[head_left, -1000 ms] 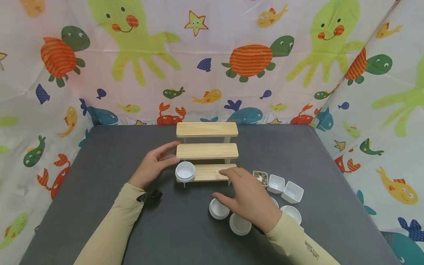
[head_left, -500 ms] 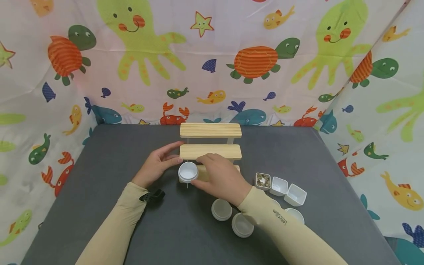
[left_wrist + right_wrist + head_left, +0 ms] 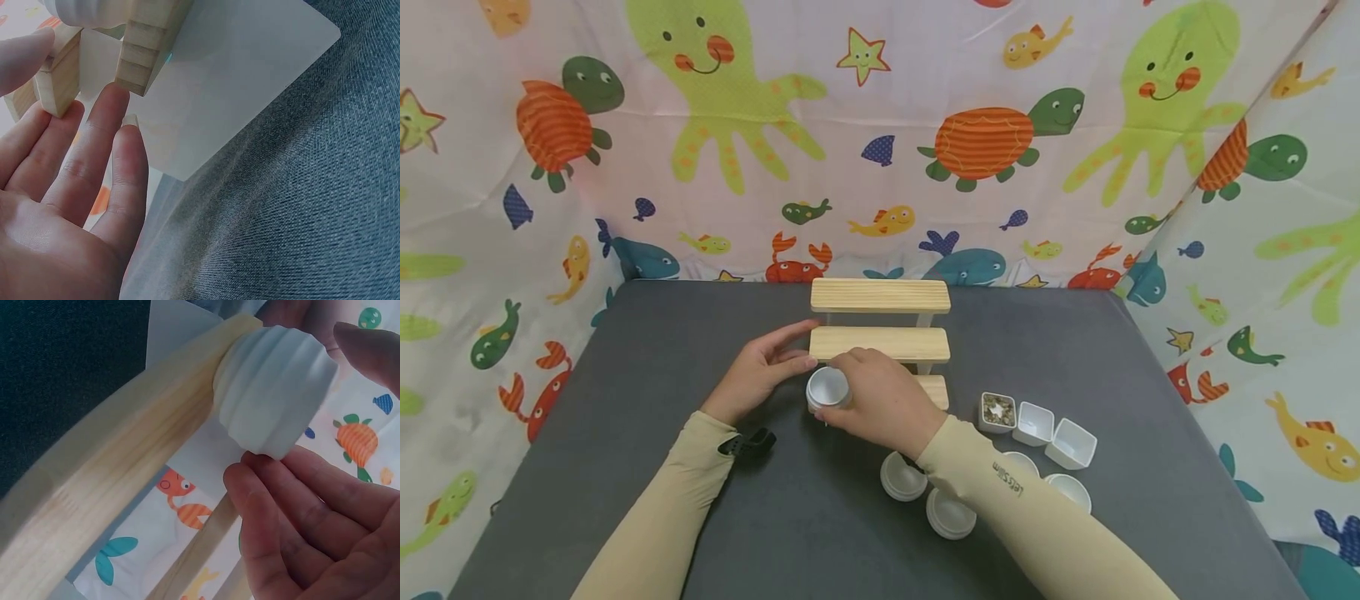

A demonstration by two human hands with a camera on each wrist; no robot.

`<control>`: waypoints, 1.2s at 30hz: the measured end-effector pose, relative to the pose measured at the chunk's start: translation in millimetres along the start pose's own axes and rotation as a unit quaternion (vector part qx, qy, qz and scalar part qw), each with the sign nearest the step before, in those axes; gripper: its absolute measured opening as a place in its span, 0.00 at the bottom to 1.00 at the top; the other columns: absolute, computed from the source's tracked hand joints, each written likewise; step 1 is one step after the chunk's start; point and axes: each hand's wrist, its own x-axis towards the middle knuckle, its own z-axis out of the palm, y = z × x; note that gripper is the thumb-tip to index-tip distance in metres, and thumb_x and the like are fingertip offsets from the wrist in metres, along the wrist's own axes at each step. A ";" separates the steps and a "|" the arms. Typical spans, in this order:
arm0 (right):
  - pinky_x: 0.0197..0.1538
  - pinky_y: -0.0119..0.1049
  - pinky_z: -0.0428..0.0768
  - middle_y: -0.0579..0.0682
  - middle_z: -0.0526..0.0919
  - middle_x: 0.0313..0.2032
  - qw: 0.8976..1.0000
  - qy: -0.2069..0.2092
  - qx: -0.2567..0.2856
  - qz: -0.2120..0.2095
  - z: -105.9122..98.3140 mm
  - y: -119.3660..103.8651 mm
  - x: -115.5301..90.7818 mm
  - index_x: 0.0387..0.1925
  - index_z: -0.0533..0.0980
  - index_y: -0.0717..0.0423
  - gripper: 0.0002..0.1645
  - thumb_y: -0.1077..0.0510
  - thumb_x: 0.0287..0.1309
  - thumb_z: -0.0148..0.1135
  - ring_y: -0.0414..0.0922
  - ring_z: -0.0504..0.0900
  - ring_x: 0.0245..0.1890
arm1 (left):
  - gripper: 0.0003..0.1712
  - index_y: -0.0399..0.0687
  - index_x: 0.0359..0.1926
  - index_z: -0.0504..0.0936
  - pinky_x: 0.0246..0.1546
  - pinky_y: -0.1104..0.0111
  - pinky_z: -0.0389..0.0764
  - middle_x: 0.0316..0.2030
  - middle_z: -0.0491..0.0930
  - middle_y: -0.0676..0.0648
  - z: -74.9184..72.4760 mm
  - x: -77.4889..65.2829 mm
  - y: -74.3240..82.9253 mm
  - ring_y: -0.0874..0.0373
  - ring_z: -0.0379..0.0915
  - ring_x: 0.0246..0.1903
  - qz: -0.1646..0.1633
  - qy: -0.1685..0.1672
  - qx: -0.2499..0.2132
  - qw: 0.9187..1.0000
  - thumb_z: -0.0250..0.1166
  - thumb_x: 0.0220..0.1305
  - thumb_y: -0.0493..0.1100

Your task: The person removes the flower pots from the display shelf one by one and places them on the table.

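A small white ridged cup (image 3: 827,388) sits at the left end of the lowest board of a three-tier wooden stand (image 3: 880,343). In the right wrist view the cup (image 3: 275,390) has its base against the board. My right hand (image 3: 883,400) holds the cup, thumb at its front and fingers on its far side, hiding much of the lowest board. My left hand (image 3: 756,371) grips the left end of the middle board between thumb and fingers. The left wrist view shows my left hand (image 3: 69,187) with long, fairly straight fingers touching the board ends.
Round white cups (image 3: 903,477) stand near the right forearm, which partly covers some. Farther right is a row of square white dishes (image 3: 1033,423); a dish (image 3: 997,412) holds brownish bits and a white piece. A patterned curtain (image 3: 865,167) borders the grey table (image 3: 715,308).
My right hand has moved left from above the round cups to the cup on the lowest board and taken hold of it. The left hand stays on the stand. The view shifts slightly.
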 end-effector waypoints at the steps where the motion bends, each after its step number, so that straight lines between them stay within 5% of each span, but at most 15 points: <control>1: 0.52 0.42 0.88 0.50 0.89 0.50 1.000 -0.001 -0.001 0.001 0.3 0.1 -0.1 0.62 0.82 0.55 0.35 0.40 0.61 0.80 0.43 0.85 0.46 | 0.39 0.63 0.79 0.72 0.73 0.48 0.77 0.77 0.73 0.55 0.1 0.1 0.2 0.54 0.86 0.64 0.000 0.000 0.000 1.000 0.74 0.72 0.53; 36: 0.59 0.42 0.88 0.51 0.89 0.58 0.999 -0.007 -0.040 0.017 7.6 -2.5 2.1 0.67 0.80 0.55 0.40 0.39 0.61 0.80 0.46 0.87 0.53 | 0.39 0.65 0.79 0.72 0.74 0.44 0.75 0.77 0.73 0.55 2.1 -1.4 3.3 0.52 0.85 0.65 -0.006 0.003 0.002 1.000 0.74 0.72 0.54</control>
